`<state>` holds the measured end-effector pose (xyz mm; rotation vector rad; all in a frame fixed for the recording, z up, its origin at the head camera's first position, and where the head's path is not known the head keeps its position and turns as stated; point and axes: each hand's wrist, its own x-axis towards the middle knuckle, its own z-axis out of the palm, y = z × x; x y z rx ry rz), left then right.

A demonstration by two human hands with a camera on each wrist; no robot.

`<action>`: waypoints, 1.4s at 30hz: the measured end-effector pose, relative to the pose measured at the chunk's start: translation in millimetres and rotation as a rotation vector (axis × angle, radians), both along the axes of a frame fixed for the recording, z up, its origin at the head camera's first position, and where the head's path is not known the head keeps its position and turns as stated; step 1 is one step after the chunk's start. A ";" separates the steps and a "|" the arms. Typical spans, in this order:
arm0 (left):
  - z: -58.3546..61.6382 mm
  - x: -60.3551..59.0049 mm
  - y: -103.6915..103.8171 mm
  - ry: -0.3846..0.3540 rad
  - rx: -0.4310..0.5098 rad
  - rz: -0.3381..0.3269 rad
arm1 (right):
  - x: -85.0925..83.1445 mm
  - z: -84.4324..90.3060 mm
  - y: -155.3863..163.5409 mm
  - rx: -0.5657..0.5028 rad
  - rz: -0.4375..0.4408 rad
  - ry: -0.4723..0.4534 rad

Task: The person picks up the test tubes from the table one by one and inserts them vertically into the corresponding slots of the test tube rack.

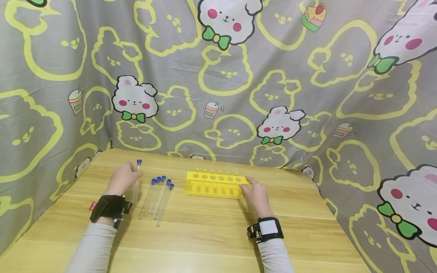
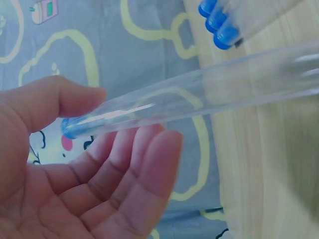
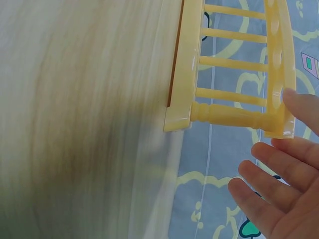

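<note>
My left hand (image 1: 124,178) pinches a clear test tube (image 1: 137,189) with a blue cap between thumb and fingers, near its capped end. The tube points up, cap on top, at the left of the table. In the left wrist view, the thumb lies on one side of the tube (image 2: 209,89) and the fingertips on the other. My right hand (image 1: 256,193) grips the right end of a yellow test tube rack (image 1: 215,177). In the right wrist view, thumb and index finger are at the corner of its upper board (image 3: 280,114), the other fingers spread beside it.
Several capped test tubes (image 1: 157,199) lie side by side on the wooden table (image 1: 205,235), between my left hand and the rack, with caps toward the back. A grey patterned curtain (image 1: 191,132) hangs behind the table and along both sides.
</note>
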<state>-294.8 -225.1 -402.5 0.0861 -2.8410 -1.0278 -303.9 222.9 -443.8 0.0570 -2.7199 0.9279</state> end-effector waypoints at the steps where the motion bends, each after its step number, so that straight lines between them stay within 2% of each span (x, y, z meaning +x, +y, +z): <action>1: 0.7 -0.1 1.3 0.014 0.005 0.006 | -0.1 -0.1 0.2 -0.001 -0.001 -0.001; 7: 6.1 -0.9 7.7 0.104 0.026 0.035 | -1.2 -1.3 1.8 -0.001 -0.002 0.000; 17: 22.1 6.7 21.1 0.233 0.074 0.047 | -0.7 -2.2 1.3 -0.006 -0.001 0.022; 21: 33.3 8.5 31.0 0.248 0.101 0.028 | -1.0 -3.2 1.9 -0.017 -0.004 0.018; 25: 50.8 6.5 44.7 0.273 0.125 -0.010 | -0.8 -3.6 2.4 -0.012 -0.007 0.026; 30: 74.3 -1.0 66.0 0.314 0.121 -0.052 | 0.3 -1.8 1.4 -0.022 -0.001 0.029; 34: 88.2 -11.1 86.0 0.323 0.126 -0.105 | 1.4 -0.2 1.0 -0.030 -0.002 0.027; 37: 93.8 -19.8 102.4 0.335 0.141 -0.150 | 2.0 -0.7 1.1 -0.029 -0.007 0.035; 42: 96.4 -31.0 131.2 0.364 0.172 -0.202 | 3.3 -2.4 1.8 -0.031 -0.009 0.041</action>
